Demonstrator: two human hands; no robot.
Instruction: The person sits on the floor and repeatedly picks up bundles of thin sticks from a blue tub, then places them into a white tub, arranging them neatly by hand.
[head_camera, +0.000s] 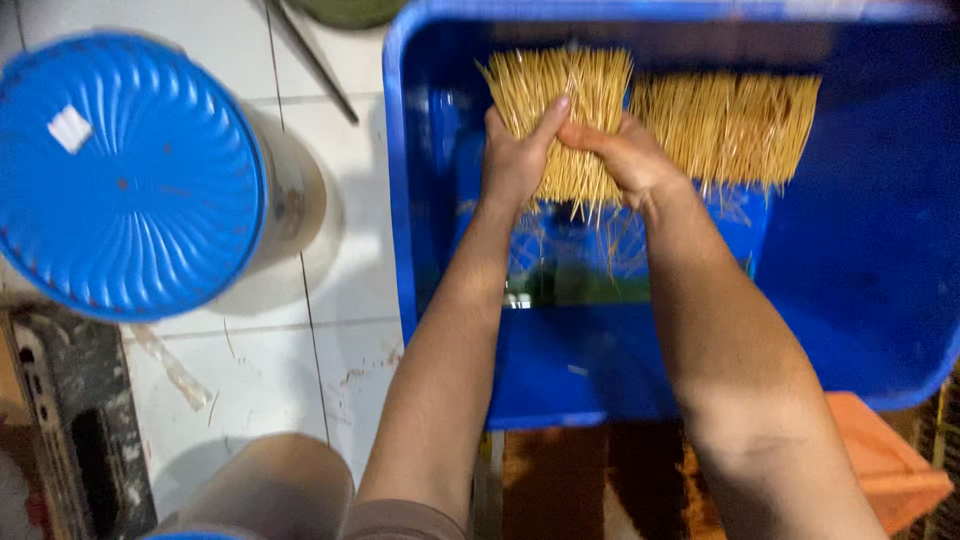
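Both my hands grip one thick bundle of thin yellow sticks (570, 95) held upright inside a big blue plastic tub (860, 250). My left hand (515, 160) wraps the bundle's left side with the thumb across its front. My right hand (628, 155) clasps it from the right, its fingers meeting the left thumb. A few loose sticks hang below the grip. A second bundle of the same sticks (728, 125) lies in the tub just right of my hands.
A round container with a ribbed blue lid (125, 175) stands on the white tiled floor (330, 340) at left. Another grey cylinder (265, 485) is near my left elbow. An orange object (885, 470) sits below the tub at right.
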